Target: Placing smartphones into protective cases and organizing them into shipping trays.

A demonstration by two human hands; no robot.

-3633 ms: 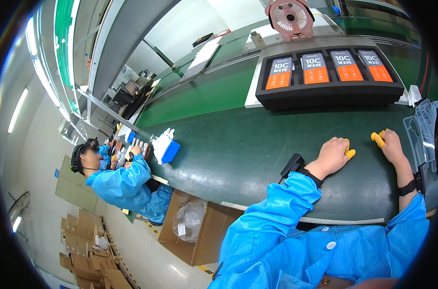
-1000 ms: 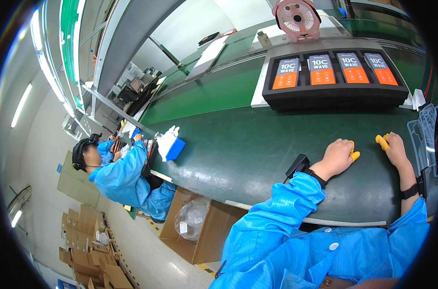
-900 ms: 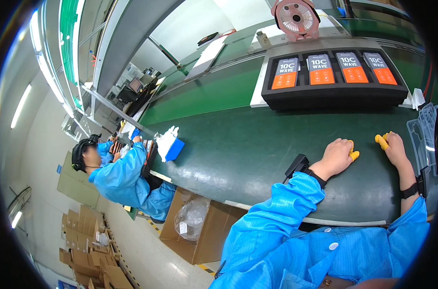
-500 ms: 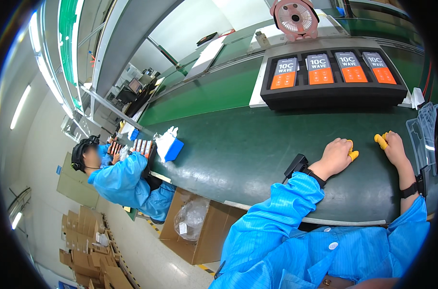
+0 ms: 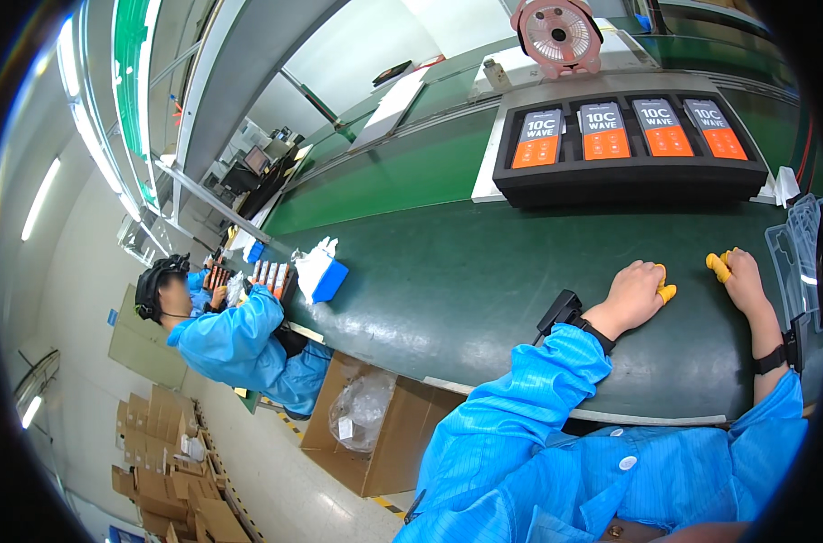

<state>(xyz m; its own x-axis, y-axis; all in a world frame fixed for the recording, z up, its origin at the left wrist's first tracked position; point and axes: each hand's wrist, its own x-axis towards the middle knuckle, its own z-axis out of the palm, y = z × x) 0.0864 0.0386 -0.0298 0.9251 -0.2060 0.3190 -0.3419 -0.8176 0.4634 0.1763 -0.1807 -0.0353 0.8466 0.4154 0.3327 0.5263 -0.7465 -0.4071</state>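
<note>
Both hands rest on the green worktop (image 5: pixel 484 271) near its front edge: left hand (image 5: pixel 631 294) loosely curled, right hand (image 5: pixel 745 276) half-curled, both empty (yellow finger cots (image 5: pixel 667 291) worn). The black tray (image 5: pixel 629 176) at the far edge seems rigid, light; it is best gripped at its side walls.

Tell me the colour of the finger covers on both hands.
Yellow finger cots, seen in the head view.

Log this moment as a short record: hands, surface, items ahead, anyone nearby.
Left hand: rests loosely curled on the green belt, yellow finger cot on one finger, holds nothing
Right hand: rests on the belt, yellow finger cot, holds nothing
Ahead: black tray with four orange-and-black packs
Behind tray: pink fan
Nearby: co-worker in blue coat, further left along the belt
</note>
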